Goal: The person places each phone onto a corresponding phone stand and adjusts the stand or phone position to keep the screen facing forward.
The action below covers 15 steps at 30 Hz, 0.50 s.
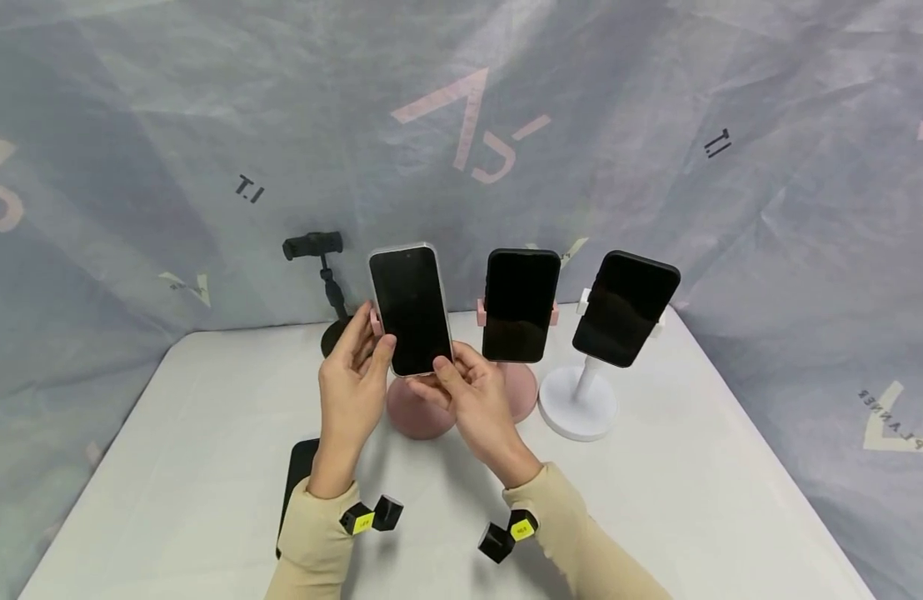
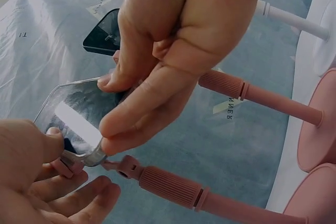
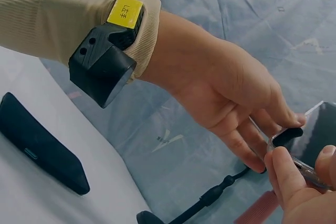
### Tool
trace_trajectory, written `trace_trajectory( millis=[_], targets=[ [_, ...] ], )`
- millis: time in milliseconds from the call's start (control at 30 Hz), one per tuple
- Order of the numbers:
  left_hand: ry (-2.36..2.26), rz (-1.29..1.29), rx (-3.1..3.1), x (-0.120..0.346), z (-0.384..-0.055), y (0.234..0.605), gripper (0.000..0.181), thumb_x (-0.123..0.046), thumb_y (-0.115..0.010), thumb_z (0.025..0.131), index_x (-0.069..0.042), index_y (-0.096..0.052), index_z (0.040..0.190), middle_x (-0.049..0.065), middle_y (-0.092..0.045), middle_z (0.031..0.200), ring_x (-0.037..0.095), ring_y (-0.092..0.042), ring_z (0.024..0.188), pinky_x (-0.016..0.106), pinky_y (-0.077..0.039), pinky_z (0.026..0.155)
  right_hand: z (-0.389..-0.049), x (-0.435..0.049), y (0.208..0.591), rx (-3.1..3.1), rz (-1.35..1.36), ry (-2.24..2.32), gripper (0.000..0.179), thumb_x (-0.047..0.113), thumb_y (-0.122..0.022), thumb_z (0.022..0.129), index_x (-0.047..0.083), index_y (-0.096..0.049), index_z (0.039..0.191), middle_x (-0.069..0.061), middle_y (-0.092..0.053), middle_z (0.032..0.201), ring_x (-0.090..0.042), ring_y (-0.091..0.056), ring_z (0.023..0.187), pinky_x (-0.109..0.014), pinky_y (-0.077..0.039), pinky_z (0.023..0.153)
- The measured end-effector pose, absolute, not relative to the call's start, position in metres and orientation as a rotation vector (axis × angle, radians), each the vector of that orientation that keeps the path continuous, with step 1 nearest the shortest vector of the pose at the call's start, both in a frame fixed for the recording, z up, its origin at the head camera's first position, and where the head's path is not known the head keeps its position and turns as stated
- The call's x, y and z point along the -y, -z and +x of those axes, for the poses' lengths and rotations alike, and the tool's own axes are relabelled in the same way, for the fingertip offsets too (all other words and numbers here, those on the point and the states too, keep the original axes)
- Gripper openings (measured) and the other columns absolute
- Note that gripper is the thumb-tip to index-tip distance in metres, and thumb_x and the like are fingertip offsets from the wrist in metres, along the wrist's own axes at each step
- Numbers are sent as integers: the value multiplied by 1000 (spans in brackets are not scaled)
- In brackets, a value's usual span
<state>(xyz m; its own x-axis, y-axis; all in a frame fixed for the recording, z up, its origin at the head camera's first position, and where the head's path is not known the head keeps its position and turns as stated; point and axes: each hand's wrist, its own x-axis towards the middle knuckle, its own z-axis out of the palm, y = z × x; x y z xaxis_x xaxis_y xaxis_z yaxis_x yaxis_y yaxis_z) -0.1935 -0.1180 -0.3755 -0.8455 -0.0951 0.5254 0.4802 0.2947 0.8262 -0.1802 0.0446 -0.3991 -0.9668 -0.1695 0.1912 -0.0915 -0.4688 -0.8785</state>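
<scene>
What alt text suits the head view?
Left hand and right hand hold a phone at a pink stand. To the right: a second phone on another pink stand, a third phone on a white stand. At left, a black stand.

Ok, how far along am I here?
Two look done: the middle phone in its pink stand, the tilted phone in the white stand. Your left hand and right hand hold the clear-cased phone at the other pink stand. Likely left: the bare black stand and the dark phone lying flat.

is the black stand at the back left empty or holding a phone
Empty: in the head view, the black stand has no phone in its holder.
</scene>
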Motion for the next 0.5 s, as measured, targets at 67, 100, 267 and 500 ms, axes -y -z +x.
trace_trajectory(
  millis=[67, 100, 267, 500],
  targets=[
    [1581, -343, 2080, 117, -195, 376, 55, -10, -66, 101, -2, -47, 152, 19, -57, 147, 32, -63, 128, 9, -48, 93, -180, -45, 400, -1599, -393, 2628, 28, 12, -54, 107, -4, -58, 130, -14, -73, 115, -23, -75, 106, -41, -56, 97],
    [1582, -344, 2078, 117, -196, 376, 55, -10, -66, 101, -1, -47, 152, 19, -57, 147, 33, -63, 127, 9, -49, 93, -181, -45, 400, -1605, -392, 2631, 28, 12, -54, 107, -4, -59, 130, -15, -72, 115, -23, -75, 107, -41, -56, 98],
    [1600, -338, 2064, 116, -197, 376, 55, -8, -67, 100, 2, -48, 151, 20, -57, 147, 34, -64, 126, 9, -49, 92, -183, -45, 402, -1652, -377, 2630, 27, 9, -55, 106, -3, -61, 129, -20, -70, 118, -23, -74, 107, -40, -56, 98],
    [1626, -322, 2030, 117, -196, 375, 53, -6, -69, 99, 5, -51, 147, 22, -62, 140, 33, -65, 123, 12, -52, 90, -184, -45, 403, -1749, -367, 2608, 19, 5, -57, 104, -7, -63, 118, -22, -71, 111, -28, -75, 107, -38, -56, 97]
  ],
)
